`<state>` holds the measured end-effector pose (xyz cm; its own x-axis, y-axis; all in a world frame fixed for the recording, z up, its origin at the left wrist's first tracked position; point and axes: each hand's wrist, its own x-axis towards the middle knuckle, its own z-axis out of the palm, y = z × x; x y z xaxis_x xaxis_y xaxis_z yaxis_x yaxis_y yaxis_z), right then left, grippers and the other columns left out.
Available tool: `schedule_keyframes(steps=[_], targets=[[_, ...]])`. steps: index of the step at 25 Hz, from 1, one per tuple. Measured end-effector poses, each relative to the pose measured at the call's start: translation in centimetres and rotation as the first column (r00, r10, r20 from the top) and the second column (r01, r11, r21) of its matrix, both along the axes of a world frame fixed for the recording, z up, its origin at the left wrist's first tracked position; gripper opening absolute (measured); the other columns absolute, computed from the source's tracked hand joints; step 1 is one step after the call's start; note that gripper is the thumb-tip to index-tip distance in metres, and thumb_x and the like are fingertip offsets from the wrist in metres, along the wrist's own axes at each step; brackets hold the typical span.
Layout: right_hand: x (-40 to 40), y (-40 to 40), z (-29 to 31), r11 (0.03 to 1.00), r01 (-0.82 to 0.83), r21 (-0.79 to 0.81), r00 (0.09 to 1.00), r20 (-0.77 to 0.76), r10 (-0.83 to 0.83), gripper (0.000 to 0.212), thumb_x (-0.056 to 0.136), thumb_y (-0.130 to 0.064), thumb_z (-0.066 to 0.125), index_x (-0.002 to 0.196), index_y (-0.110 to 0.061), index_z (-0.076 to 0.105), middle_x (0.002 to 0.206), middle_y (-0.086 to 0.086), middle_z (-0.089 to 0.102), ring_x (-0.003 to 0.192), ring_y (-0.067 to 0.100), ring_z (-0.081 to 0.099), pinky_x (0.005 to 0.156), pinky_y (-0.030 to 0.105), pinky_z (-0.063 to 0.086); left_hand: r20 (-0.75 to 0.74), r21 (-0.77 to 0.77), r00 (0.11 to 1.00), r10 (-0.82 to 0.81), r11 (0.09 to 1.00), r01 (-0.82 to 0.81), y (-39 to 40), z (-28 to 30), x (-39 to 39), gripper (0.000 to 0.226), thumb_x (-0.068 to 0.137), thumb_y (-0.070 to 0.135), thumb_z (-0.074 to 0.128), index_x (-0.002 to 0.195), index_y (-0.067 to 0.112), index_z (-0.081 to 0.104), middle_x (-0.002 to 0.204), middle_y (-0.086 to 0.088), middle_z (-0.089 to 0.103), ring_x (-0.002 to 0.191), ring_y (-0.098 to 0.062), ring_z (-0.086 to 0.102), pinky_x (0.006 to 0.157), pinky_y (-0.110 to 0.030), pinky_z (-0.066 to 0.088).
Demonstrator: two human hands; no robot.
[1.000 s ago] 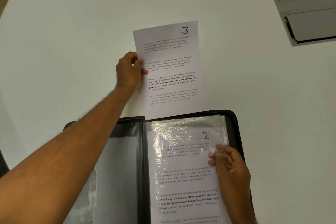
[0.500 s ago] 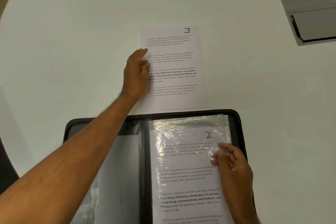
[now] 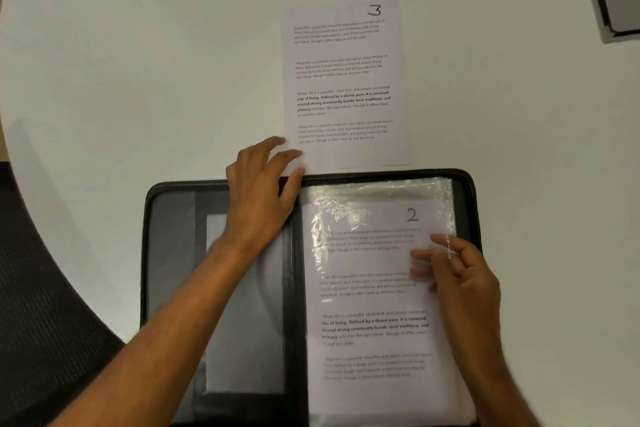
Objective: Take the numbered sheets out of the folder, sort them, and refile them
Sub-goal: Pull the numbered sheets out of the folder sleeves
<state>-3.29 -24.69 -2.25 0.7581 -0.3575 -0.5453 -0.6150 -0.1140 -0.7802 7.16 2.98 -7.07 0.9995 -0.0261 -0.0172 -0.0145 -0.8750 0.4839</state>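
A black folder [image 3: 166, 218] lies open on the white table in front of me. The sheet numbered 3 [image 3: 343, 80] lies flat on the table just beyond the folder's top edge. The sheet numbered 2 [image 3: 370, 305] sits in a clear plastic sleeve on the folder's right half. My left hand [image 3: 259, 198] is open over the folder's top edge and spine, fingertips at the lower left corner of sheet 3, holding nothing. My right hand [image 3: 457, 274] pinches the right edge of the plastic sleeve over sheet 2.
A grey box-like object [image 3: 613, 0] sits at the table's far right corner. The round table edge curves along the left, with dark floor [image 3: 41, 305] beyond it.
My left hand let go of sheet 3, which now lies flat, and drew back toward the folder's top edge. My right hand stays on the sleeve's right edge.
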Motion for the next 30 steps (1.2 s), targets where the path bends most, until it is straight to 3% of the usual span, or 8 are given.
schedule_keyframes(steps=[7, 12, 18, 20, 23, 26, 28, 30], targets=[[0.4, 2.9, 5.2, 0.967, -0.201, 0.154, 0.978, -0.027, 0.207, 0.016, 0.102, -0.03, 0.058, 0.107, -0.023, 0.072, 0.099, -0.009, 0.08, 0.086, 0.015, 0.077, 0.078, 0.036, 0.058, -0.179, -0.4, 0.983, 0.029, 0.911, -0.1, 0.3, 1.7, -9.6, 0.022, 0.101, 0.016, 0.064, 0.122, 0.022, 0.07, 0.112, 0.01, 0.065, 0.099, -0.007, 0.06, 0.089, -0.024, 0.051], [0.6, 7.3, 7.4, 0.894, -0.315, 0.32, 0.949, 0.082, 0.305, 0.024, 0.092, -0.036, 0.063, 0.107, -0.021, 0.072, 0.101, -0.011, 0.078, 0.092, 0.005, 0.074, 0.075, 0.012, 0.054, -0.478, -0.647, 0.868, 0.137, 0.613, -0.454, 1.0, 3.5, -11.6, 0.031, 0.102, 0.032, 0.053, 0.126, 0.018, 0.068, 0.119, 0.002, 0.073, 0.1, -0.022, 0.07, 0.089, -0.034, 0.056], [-0.3, 13.6, 5.2, 0.753, -0.575, 0.32, 0.817, 0.276, 0.507, 0.046, 0.088, -0.041, 0.073, 0.13, -0.028, 0.059, 0.128, -0.013, 0.069, 0.125, 0.006, 0.062, 0.109, 0.033, 0.047, -0.68, -0.697, 0.73, 0.063, 0.255, -0.671, 4.1, 4.6, -11.9, 0.072, 0.098, 0.059, 0.031, 0.142, 0.007, 0.055, 0.132, -0.012, 0.069, 0.117, -0.028, 0.067, 0.098, -0.043, 0.053], [-0.9, 15.3, 3.5, 0.722, -0.636, 0.273, 0.769, 0.298, 0.565, 0.052, 0.089, -0.04, 0.074, 0.136, -0.028, 0.056, 0.135, -0.018, 0.062, 0.131, 0.003, 0.055, 0.112, 0.025, 0.042, -0.714, -0.686, 0.699, 0.037, 0.164, -0.709, 6.0, 4.6, -12.0, 0.081, 0.098, 0.069, 0.025, 0.142, 0.01, 0.056, 0.133, -0.013, 0.068, 0.119, -0.032, 0.065, 0.099, -0.046, 0.049], [-2.0, 17.0, 1.0, 0.668, -0.731, 0.14, 0.678, 0.264, 0.686, 0.061, 0.089, -0.048, 0.07, 0.144, -0.03, 0.051, 0.149, -0.019, 0.05, 0.14, -0.004, 0.042, 0.111, 0.011, 0.032, -0.741, -0.656, 0.669, 0.054, 0.151, -0.739, 9.2, 4.5, -12.2, 0.087, 0.099, 0.074, 0.012, 0.145, 0.013, 0.054, 0.14, -0.013, 0.065, 0.126, -0.038, 0.06, 0.104, -0.05, 0.044], [-3.1, 17.6, -1.0, 0.63, -0.775, 0.048, 0.622, 0.233, 0.747, 0.063, 0.09, -0.052, 0.067, 0.146, -0.032, 0.05, 0.157, -0.016, 0.042, 0.145, -0.004, 0.034, 0.115, 0.017, 0.031, -0.771, -0.601, 0.627, 0.107, 0.201, -0.773, 11.9, 4.5, -12.8, 0.092, 0.097, 0.076, 0.007, 0.144, 0.013, 0.055, 0.137, -0.012, 0.068, 0.124, -0.037, 0.063, 0.104, -0.049, 0.045], [-3.5, 17.8, -2.1, 0.623, -0.782, -0.016, 0.601, 0.247, 0.76, 0.062, 0.09, -0.05, 0.068, 0.146, -0.027, 0.051, 0.158, -0.012, 0.044, 0.148, 0.002, 0.035, 0.12, 0.026, 0.034, -0.797, -0.533, 0.576, 0.182, 0.238, -0.812, 12.9, 4.3, -12.9, 0.089, 0.099, 0.074, 0.009, 0.135, 0.011, 0.061, 0.128, -0.012, 0.072, 0.109, -0.032, 0.069, 0.093, -0.042, 0.051], [-3.5, 17.7, -2.8, 0.578, -0.804, -0.141, 0.54, 0.235, 0.808, 0.062, 0.09, -0.046, 0.069, 0.146, -0.022, 0.053, 0.157, -0.008, 0.046, 0.149, 0.005, 0.034, 0.122, 0.02, 0.025, -0.758, -0.451, 0.554, 0.344, 0.337, -0.826, 13.2, 3.8, -13.0, 0.067, 0.106, 0.064, 0.028, 0.119, 0.011, 0.068, 0.109, -0.01, 0.078, 0.086, -0.025, 0.072, 0.077, -0.036, 0.054]])
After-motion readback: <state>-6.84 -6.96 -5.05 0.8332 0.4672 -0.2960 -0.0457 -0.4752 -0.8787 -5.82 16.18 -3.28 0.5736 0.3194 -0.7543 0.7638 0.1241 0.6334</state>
